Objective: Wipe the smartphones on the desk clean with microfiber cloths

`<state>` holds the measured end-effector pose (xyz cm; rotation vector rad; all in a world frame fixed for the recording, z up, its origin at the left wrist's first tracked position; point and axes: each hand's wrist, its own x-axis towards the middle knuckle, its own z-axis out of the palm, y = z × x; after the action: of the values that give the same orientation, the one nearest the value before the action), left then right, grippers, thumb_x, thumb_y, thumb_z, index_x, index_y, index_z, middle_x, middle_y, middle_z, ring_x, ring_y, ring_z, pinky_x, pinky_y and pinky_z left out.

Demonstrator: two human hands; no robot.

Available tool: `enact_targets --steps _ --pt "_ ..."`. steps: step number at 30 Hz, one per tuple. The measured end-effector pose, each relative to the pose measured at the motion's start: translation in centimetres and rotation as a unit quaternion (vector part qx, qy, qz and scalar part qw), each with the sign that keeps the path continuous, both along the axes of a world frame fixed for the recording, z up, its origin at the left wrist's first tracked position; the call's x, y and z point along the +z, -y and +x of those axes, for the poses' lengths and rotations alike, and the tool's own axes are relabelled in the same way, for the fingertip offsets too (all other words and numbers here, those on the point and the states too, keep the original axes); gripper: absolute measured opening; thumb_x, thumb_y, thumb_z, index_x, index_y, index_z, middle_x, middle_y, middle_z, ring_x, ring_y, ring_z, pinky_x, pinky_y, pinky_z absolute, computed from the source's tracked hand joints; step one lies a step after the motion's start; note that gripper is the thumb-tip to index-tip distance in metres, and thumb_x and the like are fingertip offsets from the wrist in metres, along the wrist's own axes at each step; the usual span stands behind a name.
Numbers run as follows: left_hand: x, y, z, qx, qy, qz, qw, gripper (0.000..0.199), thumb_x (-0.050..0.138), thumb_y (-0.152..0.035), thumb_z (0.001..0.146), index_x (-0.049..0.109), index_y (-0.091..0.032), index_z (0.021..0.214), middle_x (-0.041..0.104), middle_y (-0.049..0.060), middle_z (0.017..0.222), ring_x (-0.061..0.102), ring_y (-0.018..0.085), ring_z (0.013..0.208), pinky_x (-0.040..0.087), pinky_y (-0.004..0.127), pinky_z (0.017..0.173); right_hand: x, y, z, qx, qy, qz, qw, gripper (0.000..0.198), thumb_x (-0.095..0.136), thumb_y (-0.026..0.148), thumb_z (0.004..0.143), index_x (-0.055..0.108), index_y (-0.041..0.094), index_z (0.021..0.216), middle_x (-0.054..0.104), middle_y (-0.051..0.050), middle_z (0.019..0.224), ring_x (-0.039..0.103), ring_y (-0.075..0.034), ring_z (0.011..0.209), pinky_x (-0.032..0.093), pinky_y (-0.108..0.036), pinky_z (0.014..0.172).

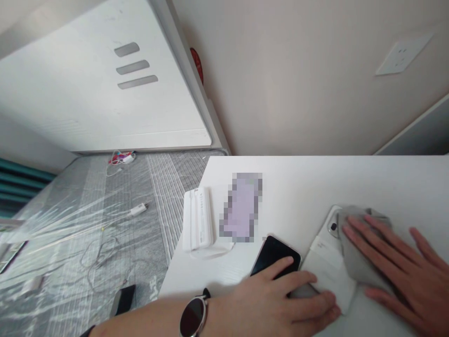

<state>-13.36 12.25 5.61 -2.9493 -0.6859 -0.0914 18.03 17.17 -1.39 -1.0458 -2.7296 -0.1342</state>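
Note:
A white phone lies back up on the white table, its camera at the top corner and a pale strip with small print across it. My right hand presses a grey cloth flat against its right side, fingers spread over the cloth. From the left, my left hand reaches in with a watch on the wrist. Its fingertips hold the white phone's lower left edge, while the index finger lies over a black-screened phone. My palm hides part of that black phone.
A white power bank with a short cable sits at the table's left edge, beside a pixelated purple-screened phone. Left of the table, a grey striped surface under clear plastic carries a white charger, cables and a black object.

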Motion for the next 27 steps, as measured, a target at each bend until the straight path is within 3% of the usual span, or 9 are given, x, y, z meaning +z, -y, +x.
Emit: enact_targets --steps 2,5,6,10,11,15,20,24,27 --pt "-0.3 0.0 0.2 0.005 0.008 0.000 1.000 0.042 0.043 -0.035 0.108 0.053 -0.030 0.149 0.038 -0.004 0.165 0.042 0.023 0.145 0.042 0.040 0.119 0.6 -0.1 -0.2 0.013 0.000 0.014 1.000 0.086 0.045 0.066 0.094 0.028 0.017 0.163 0.041 -0.010 0.163 0.031 -0.040 0.152 0.014 -0.060 0.123" --pt "-0.6 -0.1 0.5 0.001 0.020 -0.026 0.999 0.042 0.044 -0.039 0.108 0.054 -0.028 0.148 0.042 -0.004 0.163 0.042 0.022 0.144 0.038 0.042 0.122 1.3 -0.1 -0.8 0.170 0.017 0.015 0.985 0.090 0.046 0.075 0.091 0.037 0.018 0.160 0.042 -0.005 0.163 0.027 -0.035 0.155 0.008 -0.051 0.127" --pt "-0.7 -0.2 0.6 0.002 0.023 -0.036 0.999 0.043 0.043 -0.042 0.108 0.054 -0.027 0.148 0.043 -0.003 0.162 0.043 0.021 0.142 0.038 0.042 0.122 1.5 -0.2 -0.9 0.179 0.021 0.014 0.984 0.087 0.044 0.075 0.093 0.038 0.019 0.159 0.042 -0.004 0.163 0.027 -0.032 0.155 0.006 -0.049 0.128" --pt "-0.9 -0.3 0.8 0.004 0.025 -0.059 0.998 0.048 0.044 -0.048 0.107 0.053 -0.025 0.148 0.043 0.000 0.162 0.046 0.020 0.138 0.036 0.042 0.122 1.9 -0.8 -0.6 0.009 0.009 0.024 1.000 0.082 0.044 0.066 0.099 0.033 0.014 0.160 0.040 -0.010 0.164 0.026 -0.034 0.155 0.005 -0.053 0.127" --pt "-1.0 -0.2 0.8 0.002 0.030 -0.061 0.998 0.047 0.046 -0.048 0.106 0.053 -0.025 0.148 0.045 0.000 0.161 0.045 0.020 0.138 0.035 0.042 0.123 2.0 -0.8 -0.5 0.008 0.008 0.022 1.000 0.084 0.045 0.068 0.097 0.034 0.013 0.160 0.040 -0.011 0.164 0.025 -0.035 0.155 0.006 -0.054 0.126" --pt "-1.3 -0.1 0.9 0.005 0.064 -0.056 0.996 0.042 0.050 -0.044 0.106 0.058 -0.027 0.143 0.053 -0.003 0.154 0.045 0.019 0.139 0.027 0.044 0.128 2.3 -0.5 -0.9 0.163 0.026 -0.002 0.986 0.094 0.042 0.083 0.090 0.039 0.018 0.158 0.040 -0.005 0.164 0.023 -0.035 0.156 0.006 -0.051 0.127" --pt "-1.1 -0.3 0.7 -0.004 0.055 -0.038 0.998 0.040 0.049 -0.041 0.107 0.057 -0.028 0.144 0.046 -0.007 0.160 0.048 0.018 0.135 0.030 0.043 0.127 2.2 -0.8 -0.9 0.016 0.006 0.021 1.000 0.093 0.046 0.074 0.094 0.032 0.009 0.160 0.039 -0.013 0.164 0.019 -0.036 0.157 0.003 -0.054 0.126" --pt "-1.0 -0.4 0.5 -0.007 0.070 -0.041 0.997 0.035 0.050 -0.040 0.107 0.061 -0.032 0.140 0.053 -0.010 0.154 0.047 0.014 0.137 0.031 0.037 0.127 2.3 -0.5 -1.2 0.176 0.006 0.026 0.984 0.091 0.042 0.081 0.090 0.044 0.019 0.156 0.044 -0.004 0.162 0.022 -0.034 0.156 0.002 -0.051 0.128" --pt "-1.2 -0.3 0.3 0.008 0.077 -0.031 0.997 0.034 0.048 -0.040 0.108 0.062 -0.034 0.138 0.054 -0.012 0.153 0.047 0.012 0.136 0.030 0.034 0.127 1.9 -0.5 -1.0 0.110 0.007 0.043 0.993 0.087 0.043 0.075 0.093 0.040 0.017 0.158 0.045 -0.006 0.161 0.026 -0.033 0.155 0.003 -0.052 0.128"
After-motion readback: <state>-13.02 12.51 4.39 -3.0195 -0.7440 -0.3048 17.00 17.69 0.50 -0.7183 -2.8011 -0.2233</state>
